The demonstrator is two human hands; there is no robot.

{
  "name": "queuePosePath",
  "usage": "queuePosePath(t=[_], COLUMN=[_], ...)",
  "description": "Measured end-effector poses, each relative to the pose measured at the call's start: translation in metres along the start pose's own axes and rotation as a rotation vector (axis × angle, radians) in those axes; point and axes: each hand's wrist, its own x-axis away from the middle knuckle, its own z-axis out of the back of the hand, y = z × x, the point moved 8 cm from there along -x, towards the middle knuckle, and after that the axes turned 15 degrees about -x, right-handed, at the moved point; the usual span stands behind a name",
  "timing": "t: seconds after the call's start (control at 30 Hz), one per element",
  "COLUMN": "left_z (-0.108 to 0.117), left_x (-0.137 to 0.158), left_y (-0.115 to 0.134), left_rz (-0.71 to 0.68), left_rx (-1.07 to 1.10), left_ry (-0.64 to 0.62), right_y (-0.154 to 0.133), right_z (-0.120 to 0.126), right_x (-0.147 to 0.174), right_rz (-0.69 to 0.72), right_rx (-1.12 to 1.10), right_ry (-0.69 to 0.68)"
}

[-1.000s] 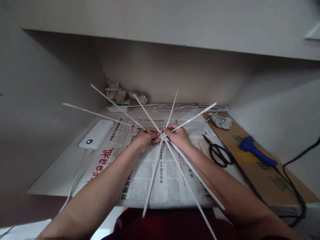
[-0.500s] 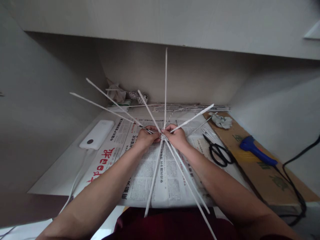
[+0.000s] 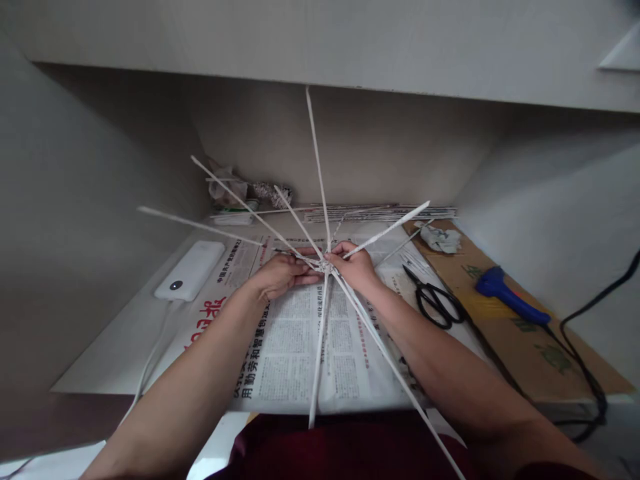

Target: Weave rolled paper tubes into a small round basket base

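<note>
Several thin white rolled-paper sticks radiate like spokes from a small woven knot [image 3: 326, 265], held up over the newspaper [image 3: 295, 333]. One long paper stick [image 3: 319, 160] points away from me and another [image 3: 319, 353] comes toward my body. My left hand [image 3: 285, 272] is closed on the left spokes beside the knot, its fingers reaching under it. On the right edge of the knot, my right hand [image 3: 354, 263] pinches with the thumb on top. The fingers beneath the knot are partly hidden.
To the right lie black scissors [image 3: 437, 303], a blue glue gun [image 3: 513, 297] on cardboard [image 3: 525, 347] and crumpled paper [image 3: 440, 238]. At left is a white power bank [image 3: 190, 272] with a cable. A bundle of paper sticks [image 3: 375, 213] lies along the back wall, below an overhanging panel [image 3: 320, 47].
The spoke frame has turned slightly, its far stick tipping left and the near one swinging right. My left hand has shifted left from the centre, its fingers looser and more extended.
</note>
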Motion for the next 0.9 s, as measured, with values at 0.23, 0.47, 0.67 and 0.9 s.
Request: queuePosePath(t=[0.23,0.47,0.67,0.9], left_z=[0.008,0.003,0.01,0.015], left_x=[-0.003,-0.012,-0.015,-0.015], left_y=[-0.002,-0.016,-0.018,-0.015], left_rz=[0.059,0.028,0.027,0.059], left_rx=[-0.03,-0.061,-0.041,-0.002], left_ry=[0.108,0.066,0.155,0.191], right_y=[-0.004,-0.009,-0.041,-0.024], right_z=[-0.004,-0.017,-0.011,-0.003], right_x=[-0.003,0.006,0.016,0.01], right_rz=[0.003,0.048,0.274,0.006], right_rx=[-0.052,-0.026,0.235,0.41], right_ry=[-0.085,-0.182,-0.059,-0.175])
